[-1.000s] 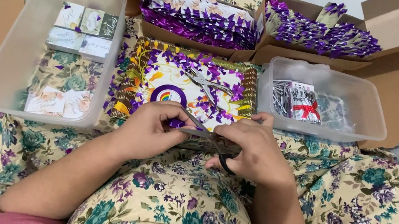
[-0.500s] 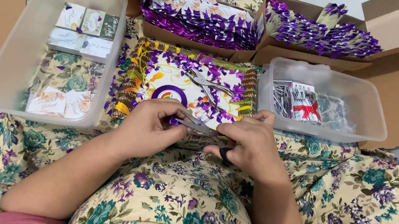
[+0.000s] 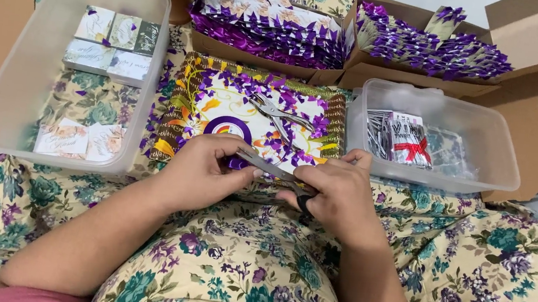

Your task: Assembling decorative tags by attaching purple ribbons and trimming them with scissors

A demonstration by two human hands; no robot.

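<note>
Both hands over lap, working scissors at front edge of a tray of purple scraps.

Floral cloth [image 3: 511, 280] covers the whole work area. Far side: 2 cardboard boxes, left box [image 3: 260, 52] w/ purple-and-white folded packets, right box [image 3: 419, 77] w/ purple ones. Big clear tub [image 3: 0, 107] at left holds small printed cards; smaller clear tub [image 3: 496, 170] at right holds wrapped items, one w/ red ribbon. Centre: colourful tray [image 3: 177, 127] littered w/ purple ribbon bits, pliers-like tool [image 3: 277, 113] lying on it, purple ribbon roll [image 3: 228, 128] near its front. Right hand [image 3: 338, 196] gripping scissors [image 3: 280, 172] by black handle, blades pointing left. Left hand [image 3: 202, 170] pinched closed at blade tips, just in front of roll; what it pinches is too small to tell.
</note>
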